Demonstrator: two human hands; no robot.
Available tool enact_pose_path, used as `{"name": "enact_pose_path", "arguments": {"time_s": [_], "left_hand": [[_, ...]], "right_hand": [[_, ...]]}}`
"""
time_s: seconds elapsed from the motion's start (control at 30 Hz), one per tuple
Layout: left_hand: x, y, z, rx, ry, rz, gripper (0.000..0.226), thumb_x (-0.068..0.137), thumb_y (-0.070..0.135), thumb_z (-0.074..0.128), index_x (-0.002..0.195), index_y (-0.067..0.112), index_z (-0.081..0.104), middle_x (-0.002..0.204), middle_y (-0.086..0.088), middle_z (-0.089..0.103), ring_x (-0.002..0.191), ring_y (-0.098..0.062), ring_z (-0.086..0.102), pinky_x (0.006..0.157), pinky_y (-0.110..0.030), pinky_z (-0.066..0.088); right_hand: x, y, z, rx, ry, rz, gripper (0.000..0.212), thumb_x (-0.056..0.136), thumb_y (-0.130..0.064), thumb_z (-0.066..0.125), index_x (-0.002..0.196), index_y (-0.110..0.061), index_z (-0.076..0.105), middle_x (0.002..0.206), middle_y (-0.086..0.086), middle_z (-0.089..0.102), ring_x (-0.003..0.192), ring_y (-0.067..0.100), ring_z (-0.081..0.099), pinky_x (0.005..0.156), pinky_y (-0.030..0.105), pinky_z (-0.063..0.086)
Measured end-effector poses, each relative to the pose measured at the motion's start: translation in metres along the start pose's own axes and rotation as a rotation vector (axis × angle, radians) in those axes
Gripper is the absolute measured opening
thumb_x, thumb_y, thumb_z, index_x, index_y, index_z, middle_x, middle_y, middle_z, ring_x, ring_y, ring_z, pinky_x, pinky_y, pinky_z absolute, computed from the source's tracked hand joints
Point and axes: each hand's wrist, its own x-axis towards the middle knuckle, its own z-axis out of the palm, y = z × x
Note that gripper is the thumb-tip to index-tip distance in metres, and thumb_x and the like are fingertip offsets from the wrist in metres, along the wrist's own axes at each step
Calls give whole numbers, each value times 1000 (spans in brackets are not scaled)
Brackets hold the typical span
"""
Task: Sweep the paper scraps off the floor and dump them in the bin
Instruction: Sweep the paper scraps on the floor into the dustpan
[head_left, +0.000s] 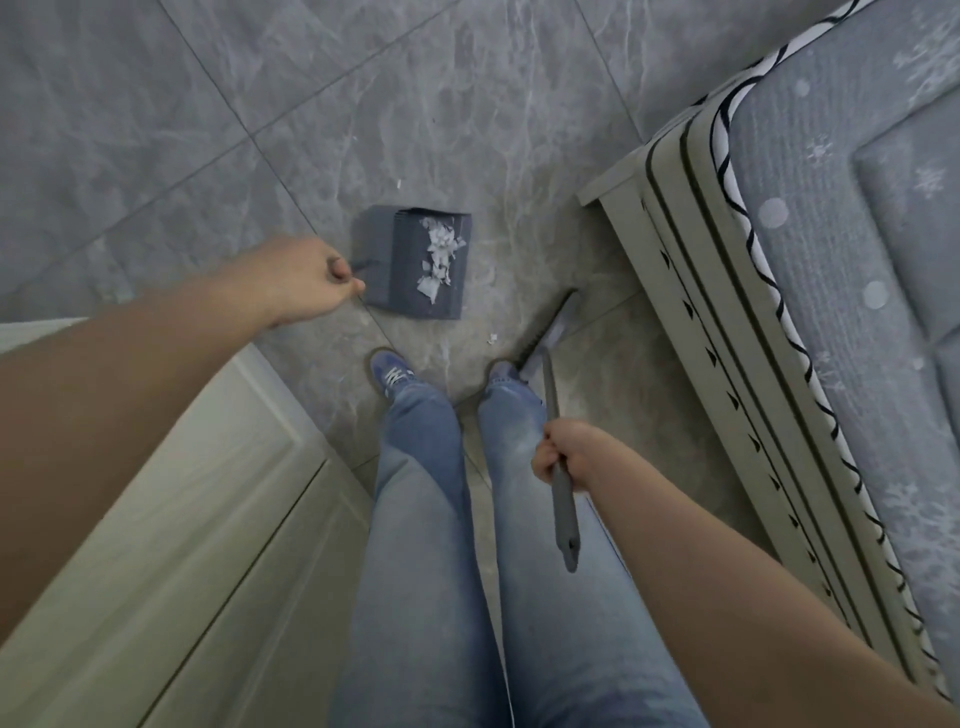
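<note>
The paper scraps lie heaped in one grey dustpan, a loose white pile running down the pan's right half; the pieces overlap too much to count. Two stray scraps are outside it on the floor: one small white fleck beyond the pan's far edge, and another on the tiles between the pan and the broom head. The dustpan is the only container in view, and whether it rests on the tiles or hangs just above them cannot be told.

The left hand is curled tight around the dustpan's thin dark handle, which reaches from the fist to the pan's left side. The right hand is wrapped around the grey stick of one broom, gripping partway down so the stick's end pokes out below the fist. The broom head, with dark bristles, sits by the right shoe, slanting up toward the bed.

Two legs in blue jeans stand in the middle, ending in two blue shoes. To the right is a bed frame with grooved pale sides carrying a grey patterned mattress edged with black-and-white piping. At the lower left stands a cream panelled door.
</note>
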Motion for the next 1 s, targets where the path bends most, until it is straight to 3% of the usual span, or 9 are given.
{"name": "enact_pose_path", "arguments": {"time_s": [0.1, 0.23, 0.33, 0.47, 0.53, 0.7, 0.83, 0.93, 1.0], "left_hand": [[10, -6, -9, 71, -78, 43, 32, 94, 45, 55, 85, 16, 67, 61, -13, 60, 46, -26, 53, 52, -26, 46], [19, -11, -17, 75, -145, 71, 25, 96, 41, 55, 84, 22, 66, 60, -13, 58, 50, -27, 54, 49, -28, 49], [23, -18, -17, 61, -155, 58, 27, 96, 39, 55, 86, 18, 68, 59, -12, 59, 49, -27, 54, 52, -30, 52], [23, -17, -15, 72, -128, 103, 29, 97, 33, 54, 78, 14, 64, 53, -4, 50, 43, -19, 47, 43, -19, 33], [23, -14, -13, 92, -125, 110, 29, 97, 30, 53, 77, 12, 63, 59, -2, 49, 50, -18, 45, 46, -22, 29], [32, -12, -7, 113, -96, 151, 27, 93, 32, 53, 71, 16, 52, 101, -19, 67, 98, -37, 61, 77, -32, 46], [37, -10, -2, 96, -89, 137, 31, 89, 37, 53, 66, 16, 51, 88, -16, 63, 91, -36, 61, 74, -32, 46], [37, -5, -8, 76, -105, 111, 36, 91, 36, 52, 62, 17, 46, 75, -9, 53, 77, -32, 55, 67, -30, 41], [36, -2, -14, 70, -112, 103, 32, 94, 35, 52, 67, 18, 53, 74, -7, 53, 69, -28, 52, 64, -28, 39]], "right_hand": [[1, -6, 41, -24, -4, -29, 34, 99, -13, 33, 65, -13, 36, 33, 1, 28, 21, 11, 23, 31, 14, 23], [3, -21, 109, -123, -49, -103, 41, 101, -20, 34, 62, -6, 38, 26, 4, 35, 19, 14, 29, 36, 25, 26], [0, -29, 139, -6, -139, -120, 42, 101, -19, 33, 61, -8, 34, 27, 2, 30, 17, 13, 26, 26, 13, 22], [-13, -18, 133, 48, -112, -145, 40, 100, -25, 40, 63, -12, 35, 38, 0, 32, 19, 11, 26, 27, 12, 20], [-18, -7, 124, 106, -54, -152, 38, 101, -25, 40, 65, -14, 35, 36, -2, 29, 21, 9, 23, 28, 10, 19], [-20, -20, 128, 84, 43, -159, 32, 102, -18, 33, 71, -13, 38, 28, -1, 25, 20, 9, 21, 34, 12, 19], [-11, -47, 153, -156, 33, -135, 36, 97, -7, 32, 61, -10, 34, 27, 3, 29, 26, 10, 24, 47, 19, 18], [-19, -47, 160, -184, -49, -190, 37, 99, -18, 35, 63, -11, 35, 37, 3, 33, 26, 11, 27, 36, 19, 21], [-26, -41, 157, -127, -44, -242, 39, 102, -25, 34, 65, -12, 35, 32, 0, 29, 21, 10, 23, 33, 11, 18]]}}
